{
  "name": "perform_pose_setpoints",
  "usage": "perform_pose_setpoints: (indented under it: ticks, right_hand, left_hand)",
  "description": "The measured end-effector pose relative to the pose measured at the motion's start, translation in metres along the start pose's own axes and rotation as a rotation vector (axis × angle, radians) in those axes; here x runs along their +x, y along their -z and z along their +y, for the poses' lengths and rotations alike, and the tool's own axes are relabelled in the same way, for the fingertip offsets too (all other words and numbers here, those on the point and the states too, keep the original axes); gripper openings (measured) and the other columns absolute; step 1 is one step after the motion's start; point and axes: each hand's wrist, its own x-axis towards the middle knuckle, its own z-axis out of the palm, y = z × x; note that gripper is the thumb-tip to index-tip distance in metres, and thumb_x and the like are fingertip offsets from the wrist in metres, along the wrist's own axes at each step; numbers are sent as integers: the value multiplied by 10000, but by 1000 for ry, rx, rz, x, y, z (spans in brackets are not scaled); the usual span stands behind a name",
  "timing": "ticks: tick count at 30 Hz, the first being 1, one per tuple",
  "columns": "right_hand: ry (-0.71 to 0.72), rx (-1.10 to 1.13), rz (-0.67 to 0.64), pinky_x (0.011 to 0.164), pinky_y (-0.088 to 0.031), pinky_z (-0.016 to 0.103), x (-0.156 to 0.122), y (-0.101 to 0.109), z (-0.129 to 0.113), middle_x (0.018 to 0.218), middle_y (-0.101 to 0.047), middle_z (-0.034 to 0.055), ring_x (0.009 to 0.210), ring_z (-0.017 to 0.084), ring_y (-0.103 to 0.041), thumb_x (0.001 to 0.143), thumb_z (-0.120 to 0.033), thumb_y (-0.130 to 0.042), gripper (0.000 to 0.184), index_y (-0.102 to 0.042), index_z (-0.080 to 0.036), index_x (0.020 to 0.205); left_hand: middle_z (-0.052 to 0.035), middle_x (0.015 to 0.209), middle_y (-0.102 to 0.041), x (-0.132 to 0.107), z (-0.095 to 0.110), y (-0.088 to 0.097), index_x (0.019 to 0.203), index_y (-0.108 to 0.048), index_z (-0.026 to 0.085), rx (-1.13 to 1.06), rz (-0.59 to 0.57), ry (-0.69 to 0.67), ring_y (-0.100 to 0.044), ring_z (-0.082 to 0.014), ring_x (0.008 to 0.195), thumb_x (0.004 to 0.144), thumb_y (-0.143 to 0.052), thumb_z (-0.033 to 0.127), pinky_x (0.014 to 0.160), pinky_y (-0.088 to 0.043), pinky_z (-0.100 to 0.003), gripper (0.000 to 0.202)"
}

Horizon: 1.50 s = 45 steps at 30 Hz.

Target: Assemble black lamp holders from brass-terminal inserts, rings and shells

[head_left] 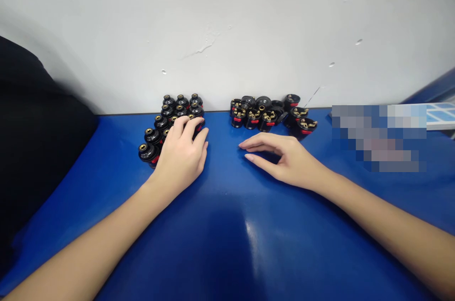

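My left hand [185,149] lies over the near right part of a block of black lamp sockets [152,136]. Its fingers are bent and a little apart, and they hide some of the sockets. These stand upright in rows, with domed caps, brass threaded tops and red parts on their sides. Over the blue table, my right hand [273,155] is open, thumb and fingers apart with nothing seen between them. Just beyond it stands a group of uncapped socket bodies [253,120] with brass terminals on top. Loose black caps [263,103] lie among them.
A white wall [227,31] rises behind the blue table [227,225]. Dark fabric [31,149] takes up the left side. At the right is a white and blue flat object [441,115] beside a blurred-out patch. Three more socket bodies [307,125] stand to the group's right.
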Motion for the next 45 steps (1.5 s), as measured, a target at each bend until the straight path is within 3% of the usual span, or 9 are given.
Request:
perform_pose_setpoints:
  ticks: [7, 13, 22, 26, 31, 36, 45]
  right_hand:
    - [64, -124, 37, 973, -706, 460, 1, 2, -1, 1123, -832, 75, 1013, 273, -824, 999, -293, -724, 158, -782, -259, 1142]
    - [160, -254, 91, 919, -691, 477, 2, 7, -1, 1098, -808, 95, 977, 282, -802, 1009, -249, -689, 139, -767, -259, 1124]
    - [275, -389, 78, 956, -665, 501, 2, 7, -1, 1143, -782, 117, 1072, 299, -773, 1042, -217, -630, 163, -728, -258, 1166]
    - [307, -562, 227, 1007, -636, 533, 3, 10, -2, 1186, -762, 159, 1119, 331, -754, 1039, -199, -627, 193, -735, -233, 1196]
    - [280, -799, 386, 1022, -618, 584, 5, 20, 6, 1244, -745, 226, 1154, 390, -729, 1036, -177, -619, 232, -726, -147, 1239]
    - [231, -856, 384, 968, -652, 549, 5, 24, 13, 1211, -752, 213, 1121, 384, -747, 1050, -177, -607, 152, -740, -150, 1120]
    - [200, -785, 360, 933, -665, 522, 5, 24, 11, 1173, -744, 184, 1076, 355, -766, 1024, -196, -666, 49, -674, -187, 1072]
  left_hand:
    - [-233, 1470, -642, 0, 3, 1, 1352, -703, 121, -138, -4, -35, -551, -429, 1399, 1004, -631, 158, 1150, -525, -667, 357]
    - [-231, 1452, -663, -6, 8, -6, 1424, -635, 90, -344, -120, -150, -640, -355, 1376, 1066, -575, 203, 1177, -569, -566, 380]
    - [-222, 1506, -656, -10, 7, -12, 1477, -606, 106, -374, -178, -97, -686, -338, 1371, 1081, -566, 250, 1153, -603, -533, 423]
    - [-225, 1512, -656, -12, 6, -13, 1474, -600, 83, -348, -180, -91, -677, -340, 1386, 1090, -555, 264, 1160, -600, -527, 427]
    - [-230, 1505, -662, -12, 5, -13, 1467, -607, 62, -345, -185, -99, -676, -345, 1390, 1096, -543, 273, 1169, -597, -526, 432]
    - [-225, 1503, -666, -11, 6, -12, 1460, -619, 56, -343, -197, -97, -672, -350, 1397, 1098, -538, 278, 1183, -589, -518, 432]
    - [-219, 1516, -655, -12, 6, -13, 1468, -611, 75, -357, -215, -87, -666, -353, 1402, 1099, -535, 276, 1176, -592, -537, 428]
